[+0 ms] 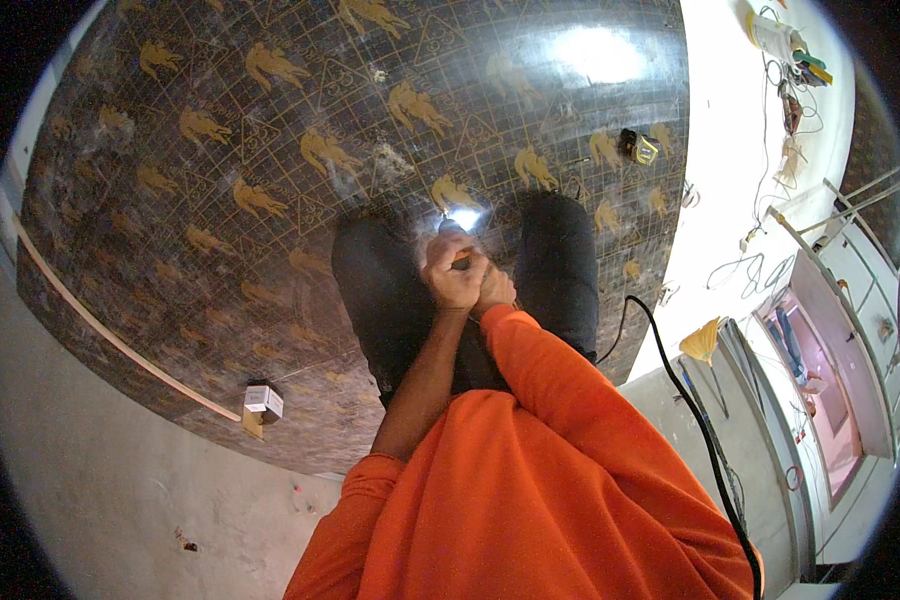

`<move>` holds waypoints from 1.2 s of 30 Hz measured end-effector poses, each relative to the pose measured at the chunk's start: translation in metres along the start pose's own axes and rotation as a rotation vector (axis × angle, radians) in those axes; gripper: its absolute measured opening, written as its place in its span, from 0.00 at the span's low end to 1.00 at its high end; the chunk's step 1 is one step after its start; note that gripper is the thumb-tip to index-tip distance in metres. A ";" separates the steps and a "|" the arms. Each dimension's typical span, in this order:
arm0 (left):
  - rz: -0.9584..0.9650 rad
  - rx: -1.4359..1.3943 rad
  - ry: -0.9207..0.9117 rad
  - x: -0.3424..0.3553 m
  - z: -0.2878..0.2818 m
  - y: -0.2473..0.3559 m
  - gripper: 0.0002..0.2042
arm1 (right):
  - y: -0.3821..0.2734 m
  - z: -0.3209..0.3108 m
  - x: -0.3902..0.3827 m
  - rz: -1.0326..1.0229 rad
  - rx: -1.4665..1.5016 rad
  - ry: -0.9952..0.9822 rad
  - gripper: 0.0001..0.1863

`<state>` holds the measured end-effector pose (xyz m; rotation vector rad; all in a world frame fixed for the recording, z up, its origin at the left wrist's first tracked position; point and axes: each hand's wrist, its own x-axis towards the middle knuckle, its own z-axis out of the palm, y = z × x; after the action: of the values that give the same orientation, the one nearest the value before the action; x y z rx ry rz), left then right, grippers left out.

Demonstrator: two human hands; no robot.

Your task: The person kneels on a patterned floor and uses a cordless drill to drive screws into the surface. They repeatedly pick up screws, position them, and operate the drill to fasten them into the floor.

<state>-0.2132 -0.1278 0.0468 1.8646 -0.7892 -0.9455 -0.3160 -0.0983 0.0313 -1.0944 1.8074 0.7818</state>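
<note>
Both my hands are closed round a power drill (451, 227), most of which they hide. My left hand (452, 275) wraps over its front part, and my right hand (496, 289) grips just behind, to the right. The dark nose points down at the patterned brown panel (300, 230), between my knees. A bright white light falls on the panel beside the tip. The bit and whatever it touches are too small to make out.
A tape measure (643, 148) lies on the panel, ahead to the right. A small white box (264, 400) stands near a wooden strip (120, 320) at left. A black cable (685, 395) curves along my right side. Farther right are loose wires and a yellow broom (701, 343).
</note>
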 end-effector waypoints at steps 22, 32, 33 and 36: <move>-0.001 -0.036 0.008 0.002 -0.001 0.001 0.09 | -0.011 -0.014 -0.009 -0.043 0.008 0.035 0.19; 0.009 -0.043 0.018 0.001 0.001 -0.005 0.09 | -0.017 -0.019 -0.010 0.071 0.037 -0.065 0.25; 0.013 -0.025 0.009 0.002 0.001 -0.005 0.09 | -0.018 -0.021 -0.011 0.044 0.013 -0.065 0.24; -0.019 -0.041 0.019 0.002 0.000 -0.003 0.08 | -0.018 -0.023 -0.012 -0.002 -0.005 -0.035 0.24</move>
<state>-0.2119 -0.1287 0.0438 1.8462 -0.7367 -0.9481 -0.3049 -0.1203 0.0508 -1.0791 1.7755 0.7995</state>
